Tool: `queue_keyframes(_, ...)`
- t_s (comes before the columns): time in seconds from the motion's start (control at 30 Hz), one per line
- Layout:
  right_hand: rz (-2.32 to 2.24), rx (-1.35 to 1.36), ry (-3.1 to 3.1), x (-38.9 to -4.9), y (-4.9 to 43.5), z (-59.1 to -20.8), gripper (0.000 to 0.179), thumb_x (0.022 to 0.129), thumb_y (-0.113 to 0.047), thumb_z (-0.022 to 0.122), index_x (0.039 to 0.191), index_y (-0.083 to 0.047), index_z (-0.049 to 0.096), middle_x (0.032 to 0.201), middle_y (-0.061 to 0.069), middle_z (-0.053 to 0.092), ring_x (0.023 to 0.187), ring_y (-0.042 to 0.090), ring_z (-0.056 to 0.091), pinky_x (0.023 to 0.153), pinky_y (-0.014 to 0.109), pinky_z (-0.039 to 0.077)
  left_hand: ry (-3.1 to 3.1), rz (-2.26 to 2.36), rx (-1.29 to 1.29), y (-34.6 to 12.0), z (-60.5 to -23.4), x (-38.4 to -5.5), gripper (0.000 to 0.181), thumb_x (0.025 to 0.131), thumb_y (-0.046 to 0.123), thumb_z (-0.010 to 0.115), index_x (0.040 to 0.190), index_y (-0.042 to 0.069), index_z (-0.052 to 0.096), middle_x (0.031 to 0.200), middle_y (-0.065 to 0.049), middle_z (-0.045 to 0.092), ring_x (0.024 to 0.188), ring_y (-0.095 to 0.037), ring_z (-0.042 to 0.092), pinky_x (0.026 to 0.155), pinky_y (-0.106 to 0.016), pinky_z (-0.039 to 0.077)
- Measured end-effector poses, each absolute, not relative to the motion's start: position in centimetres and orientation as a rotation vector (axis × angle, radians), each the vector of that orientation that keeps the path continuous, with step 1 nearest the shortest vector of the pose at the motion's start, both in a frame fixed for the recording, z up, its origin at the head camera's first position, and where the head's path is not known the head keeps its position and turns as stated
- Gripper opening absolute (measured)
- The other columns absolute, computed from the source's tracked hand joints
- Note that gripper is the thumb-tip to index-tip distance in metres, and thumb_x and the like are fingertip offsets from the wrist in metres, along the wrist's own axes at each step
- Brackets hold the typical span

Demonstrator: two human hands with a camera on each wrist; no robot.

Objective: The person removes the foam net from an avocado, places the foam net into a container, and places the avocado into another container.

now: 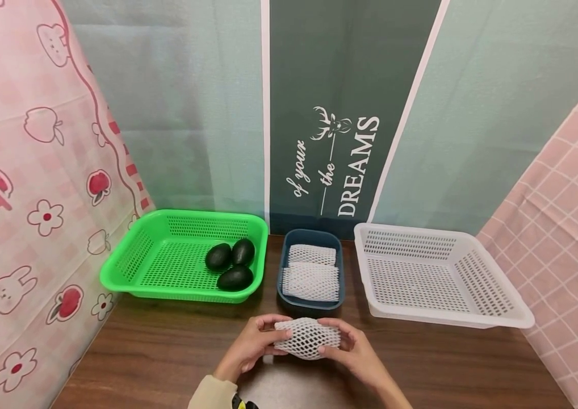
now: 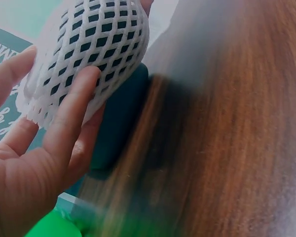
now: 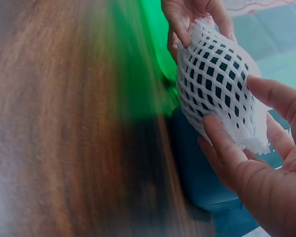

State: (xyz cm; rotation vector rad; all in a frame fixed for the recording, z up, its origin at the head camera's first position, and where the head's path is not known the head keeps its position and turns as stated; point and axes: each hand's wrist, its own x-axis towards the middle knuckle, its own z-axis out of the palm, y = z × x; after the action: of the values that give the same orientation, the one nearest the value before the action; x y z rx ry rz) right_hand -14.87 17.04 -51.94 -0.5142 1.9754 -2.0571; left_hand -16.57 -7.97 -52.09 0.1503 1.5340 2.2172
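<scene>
A white foam net sleeve (image 1: 306, 339) is stretched around a dark avocado, whose skin shows through the mesh in both wrist views. My left hand (image 1: 255, 343) pinches the sleeve's left end between thumb and fingers. At the other end, my right hand (image 1: 352, 349) holds it the same way. Both hands keep the wrapped avocado just in front of a dark blue bin (image 1: 311, 307), which holds more flattened foam nets (image 1: 311, 282). Three bare black avocados (image 1: 235, 278) lie in the right part of a green basket (image 1: 176, 261) at the left.
To the right of the bin stands a white perforated basket (image 1: 417, 284). Everything rests on a brown wooden table (image 1: 166, 352). A green printed cloth (image 1: 207, 113) hangs behind, with pink patterned cloths (image 1: 44, 187) at the sides.
</scene>
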Motion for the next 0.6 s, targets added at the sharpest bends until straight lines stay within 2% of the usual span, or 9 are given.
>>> queue_keyframes(0.37,-2.09,-0.416,1.964,-14.9,16.7,-53.5,0.051,0.083,0.007,0.07,0.129,0.013,0.049,0.123,0.032,0.051,0.1,0.022,0.062,0.081,0.033,0.054,1.552,2.229,0.102,-7.8,-53.4,-16.7,0.044,0.085,0.002,0.071,0.121,-0.016,0.055,0.096,-0.011,0.064,0.081,-0.022,0.065,0.065,-0.034,0.057)
queue_keyframes(0.6,-2.122,-0.273,1.974,-14.9,16.5,-53.9,0.053,0.079,0.008,0.073,0.127,0.013,0.052,0.12,0.029,0.055,0.1,0.023,0.061,0.081,0.032,0.054,1.585,2.223,0.08,-7.7,-53.8,-16.9,0.044,0.084,0.002,0.072,0.12,-0.016,0.055,0.096,-0.012,0.064,0.081,-0.024,0.065,0.066,-0.037,0.057)
